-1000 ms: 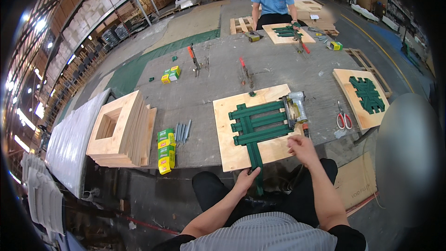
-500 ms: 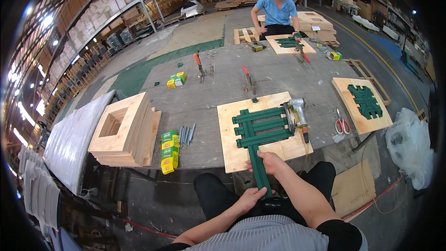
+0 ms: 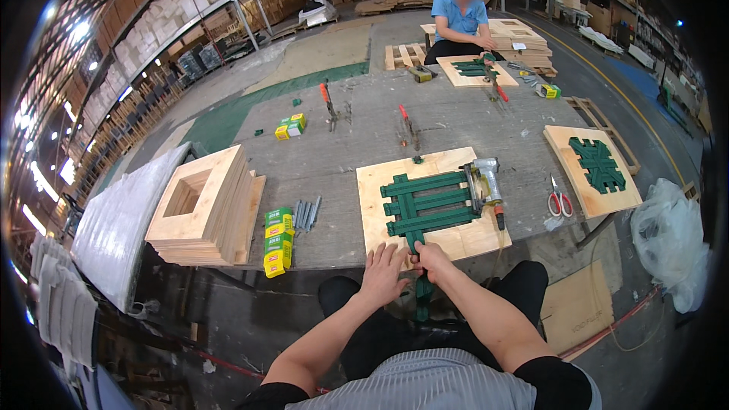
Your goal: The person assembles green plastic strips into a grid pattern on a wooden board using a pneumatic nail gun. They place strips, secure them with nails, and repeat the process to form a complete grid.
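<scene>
Green webbing straps [image 3: 433,200] lie across a square wooden panel [image 3: 373,197] before me. One lengthwise green webbing strap [image 3: 422,296] crosses several sideways ones and hangs past the panel's near edge. My right hand [image 3: 434,261] has its fingers closed round this strap at that edge. Just left of it, my left hand [image 3: 383,273] rests with spread fingertips on the panel's near edge, its thumb close to the strap. A pneumatic staple gun [image 3: 486,186] lies over the right ends of the sideways straps.
Yellow-green boxes [image 3: 278,243] and staple strips [image 3: 307,214] lie left, beside stacked wooden frames [image 3: 199,205]. Scissors [image 3: 560,199] and another strapped panel [image 3: 588,171] are right. Upright red-handled tools [image 3: 408,127] stand farther back. Across the table sits a co-worker [image 3: 460,19].
My left hand has left the strap's lower end and moved up to the panel's near edge, its fingers spreading. My right hand keeps hold near the edge, and the strap's tail hangs straighter down.
</scene>
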